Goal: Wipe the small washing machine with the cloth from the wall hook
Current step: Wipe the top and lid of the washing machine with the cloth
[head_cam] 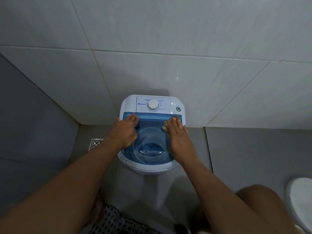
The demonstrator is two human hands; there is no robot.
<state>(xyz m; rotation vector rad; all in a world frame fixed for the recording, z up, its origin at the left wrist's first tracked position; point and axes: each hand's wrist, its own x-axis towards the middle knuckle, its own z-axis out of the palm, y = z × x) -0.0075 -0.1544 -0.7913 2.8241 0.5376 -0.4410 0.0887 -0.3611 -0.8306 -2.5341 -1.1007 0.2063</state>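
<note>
The small washing machine (173,105) stands on the floor against the tiled wall, white with a round dial (153,105) on its panel and a clear blue lid (150,130). My left hand (125,130) rests flat on the lid's left side, fingers straight and pointing to the panel. My right hand (177,134) lies with straight fingers on a brownish cloth (168,124), pressing it onto the lid's far right corner. Most of the cloth is hidden under the hand.
A metal floor drain (95,144) sits left of the machine by the grey wall. A white toilet rim (302,200) shows at the lower right. My knees and checked shorts (116,220) fill the bottom of the view.
</note>
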